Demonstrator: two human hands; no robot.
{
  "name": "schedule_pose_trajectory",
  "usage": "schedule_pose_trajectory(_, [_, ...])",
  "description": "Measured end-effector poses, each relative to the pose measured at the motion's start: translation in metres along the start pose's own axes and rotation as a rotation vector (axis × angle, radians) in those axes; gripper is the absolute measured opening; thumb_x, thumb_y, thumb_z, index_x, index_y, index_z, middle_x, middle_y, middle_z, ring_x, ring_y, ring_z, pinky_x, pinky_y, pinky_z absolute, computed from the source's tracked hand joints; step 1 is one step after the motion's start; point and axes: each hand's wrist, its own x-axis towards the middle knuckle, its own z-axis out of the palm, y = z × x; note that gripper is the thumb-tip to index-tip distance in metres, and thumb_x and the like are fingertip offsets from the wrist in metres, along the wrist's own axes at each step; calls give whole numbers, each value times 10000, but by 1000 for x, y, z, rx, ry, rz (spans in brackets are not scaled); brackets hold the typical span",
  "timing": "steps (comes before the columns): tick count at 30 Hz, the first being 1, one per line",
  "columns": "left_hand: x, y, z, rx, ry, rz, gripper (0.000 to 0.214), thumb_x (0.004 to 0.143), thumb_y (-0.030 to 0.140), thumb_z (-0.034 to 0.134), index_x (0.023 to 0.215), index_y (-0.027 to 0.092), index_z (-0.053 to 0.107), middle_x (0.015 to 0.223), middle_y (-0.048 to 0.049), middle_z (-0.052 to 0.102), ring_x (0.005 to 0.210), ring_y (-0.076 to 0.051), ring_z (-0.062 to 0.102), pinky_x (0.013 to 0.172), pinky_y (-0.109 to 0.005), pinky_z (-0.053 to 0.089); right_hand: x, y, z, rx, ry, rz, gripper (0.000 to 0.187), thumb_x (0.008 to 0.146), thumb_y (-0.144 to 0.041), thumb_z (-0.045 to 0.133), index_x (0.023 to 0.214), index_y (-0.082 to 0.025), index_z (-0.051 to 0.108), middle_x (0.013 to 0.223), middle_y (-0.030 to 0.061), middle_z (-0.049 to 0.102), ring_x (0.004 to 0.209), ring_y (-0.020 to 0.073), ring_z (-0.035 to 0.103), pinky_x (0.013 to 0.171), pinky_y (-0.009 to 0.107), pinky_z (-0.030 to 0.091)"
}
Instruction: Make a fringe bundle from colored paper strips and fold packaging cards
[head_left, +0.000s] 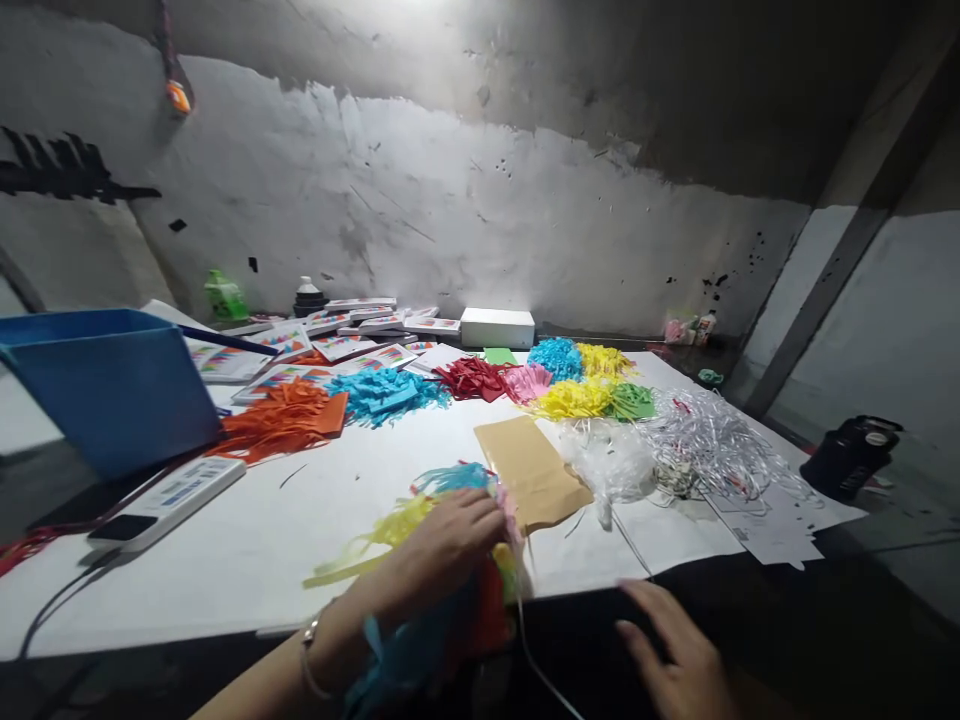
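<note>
Multicoloured paper fringes (405,522) lie just left of the brown sheet (521,462), gathered in the left hand (459,532). Right hand (690,668), nearer and right of the sheet, is released, fingers spread. Best: pinch fringes lightly, uncreased, white cord (526,645) untangled.

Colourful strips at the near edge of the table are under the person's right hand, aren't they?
Not the right hand: the head view shows the left hand over those colourful strips at the near edge of the table.
</note>
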Motion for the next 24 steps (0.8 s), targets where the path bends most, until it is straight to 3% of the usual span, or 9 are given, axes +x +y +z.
schedule_pose_trajectory(3, [0, 25, 5, 93, -33, 122, 308, 1024, 143, 354, 809, 198, 567, 750, -34, 620, 710, -206, 511, 685, -330, 398, 18, -61, 68, 9, -292, -327, 352, 918, -452, 614, 1220, -280, 672, 1244, 80, 670, 1172, 277, 588, 1002, 394, 452])
schedule_pose_trajectory(4, [-3, 29, 5, 118, -38, 146, 293, 1024, 146, 365, 811, 194, 560, 751, -35, 616, 704, -204, 508, 684, -332, 398, 21, -77, 82, 39, -329, -355, 266, 965, -429, 540, 1086, -250, 695, 1092, 71, 699, 1040, 241, 620, 919, 352, 469])
schedule_pose_trajectory(6, [-12, 32, 4, 118, -38, 136, 272, 1018, 132, 383, 804, 192, 541, 745, -31, 605, 689, -195, 503, 676, -323, 398, 22, -96, 96, 156, -404, -308, 296, 1005, -418, 476, 886, -214, 654, 873, 37, 656, 839, 183, 592, 780, 295, 451])
schedule_pose_trajectory(11, [-37, 29, 6, -138, -48, 49, 130, 942, 94, 481, 897, 197, 545, 935, -56, 670, 866, -196, 579, 794, -305, 449, 6, -94, 87, 671, -561, -38, 349, 996, -464, 525, 775, -194, 533, 649, -49, 432, 602, 96, 375, 582, 235, 318])
schedule_pose_trajectory(14, [-46, 36, 5, -273, 6, -16, 118, 911, 94, 502, 904, 204, 546, 900, -38, 676, 834, -179, 596, 754, -270, 462, -3, -88, 78, 646, -534, -19, 376, 983, -498, 531, 762, -195, 501, 626, -76, 300, 557, 78, 240, 507, 228, 197])
schedule_pose_trajectory(17, [-46, 51, -3, -345, 44, -11, 112, 922, 104, 512, 919, 203, 562, 848, -30, 664, 764, -155, 599, 678, -230, 458, -6, -86, 76, 425, -375, -149, 397, 888, -573, 633, 782, -200, 550, 628, -72, 332, 554, 77, 295, 497, 213, 229])
schedule_pose_trajectory(20, [-40, 70, -11, -418, 39, 122, 94, 967, 159, 525, 973, 195, 611, 865, -51, 678, 763, -153, 622, 685, -226, 475, -9, -83, 90, 184, -332, -315, 512, 733, -619, 762, 1038, -222, 651, 647, -57, 469, 549, 102, 435, 507, 211, 349])
schedule_pose_trajectory(22, [-38, 79, -14, -466, 33, 137, 134, 987, 194, 519, 1037, 200, 643, 933, -75, 691, 813, -166, 645, 725, -235, 500, -13, -77, 102, 84, -388, -389, 420, 812, -609, 678, 999, -234, 700, 685, -8, 591, 593, 145, 559, 566, 233, 446])
schedule_pose_trajectory(24, [-41, 80, -13, -575, 50, 6, 269, 949, 268, 621, 1215, 227, 614, 1143, -118, 675, 1000, -215, 656, 866, -284, 522, -18, -69, 109, 60, -404, -394, 395, 893, -598, 562, 838, -235, 710, 713, 34, 664, 640, 176, 632, 595, 242, 494])
